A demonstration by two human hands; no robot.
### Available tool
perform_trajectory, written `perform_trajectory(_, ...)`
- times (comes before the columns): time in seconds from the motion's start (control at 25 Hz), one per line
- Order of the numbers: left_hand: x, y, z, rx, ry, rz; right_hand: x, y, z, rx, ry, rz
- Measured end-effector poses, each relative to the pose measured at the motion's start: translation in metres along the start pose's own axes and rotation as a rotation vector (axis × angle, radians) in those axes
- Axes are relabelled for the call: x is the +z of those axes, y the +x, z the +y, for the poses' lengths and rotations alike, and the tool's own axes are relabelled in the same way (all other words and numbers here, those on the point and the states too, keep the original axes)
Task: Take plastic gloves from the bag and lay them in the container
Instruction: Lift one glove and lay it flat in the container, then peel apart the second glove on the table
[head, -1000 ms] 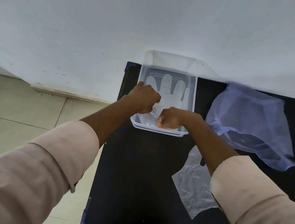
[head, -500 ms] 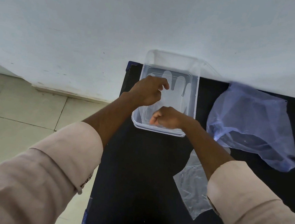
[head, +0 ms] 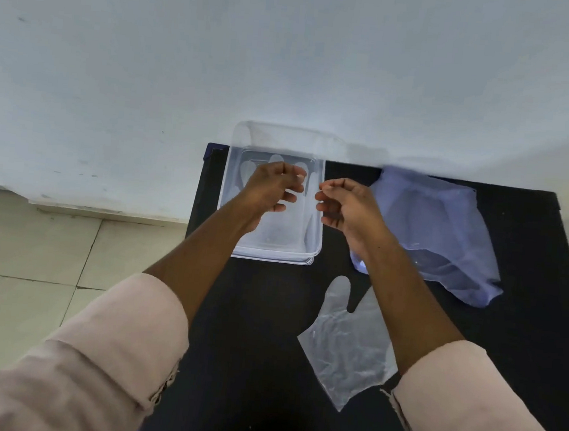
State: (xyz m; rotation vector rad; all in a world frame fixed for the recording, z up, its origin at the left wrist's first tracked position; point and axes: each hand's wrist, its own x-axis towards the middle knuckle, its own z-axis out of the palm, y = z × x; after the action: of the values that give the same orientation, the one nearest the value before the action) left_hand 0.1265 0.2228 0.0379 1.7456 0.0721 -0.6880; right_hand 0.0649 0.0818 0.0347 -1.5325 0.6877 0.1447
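Observation:
A clear plastic container (head: 312,252) stands at the back left of the black table, with a clear plastic glove (head: 282,229) lying flat inside it. My left hand (head: 270,188) hovers above the container, fingers loosely curled and holding nothing. My right hand (head: 344,205) is just past the container's right rim, also loosely curled and holding nothing. A pale blue plastic bag (head: 447,229) lies crumpled to the right of my right hand. Another clear glove (head: 344,344) lies flat on the table, partly under my right forearm.
The black table (head: 266,334) butts against a white wall (head: 289,61). Its left edge drops to a tiled floor (head: 24,261). The container's far end rests against the wall.
Both hands have lifted out of the container, where they pressed on the glove. My right hand moved right past the rim. The glove stays flat inside.

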Motion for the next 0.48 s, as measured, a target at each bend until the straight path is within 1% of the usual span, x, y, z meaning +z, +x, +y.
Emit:
perform_trajectory(0.08, 0.021, -0.025, 0.006, 0.035, 0.016, 0.013, -0.018, -0.017, 0.002, -0.012, 0.042, 0.006)
perform_trajectory(0.16, 0.045, -0.054, 0.001, 0.053, 0.047, -0.045, -0.039, -0.037, 0.011, 0.01, 0.037, 0.024)
perform_trajectory(0.24, 0.069, -0.079, -0.022, 0.043, 0.108, -0.1, -0.058, -0.055, 0.03, 0.042, -0.009, 0.024)
perform_trajectory(0.32, 0.087, -0.097, -0.062, 0.003, 0.199, -0.082, -0.074, -0.075, 0.062, 0.09, -0.094, 0.033)
perform_trajectory(0.36, 0.094, -0.102, -0.083, -0.01, 0.273, -0.054, -0.079, -0.084, 0.081, 0.131, -0.151, 0.033)
perform_trajectory(0.48, 0.103, -0.111, -0.133, -0.075, 0.634, -0.002, -0.085, -0.11, 0.134, 0.232, -0.362, -0.027)
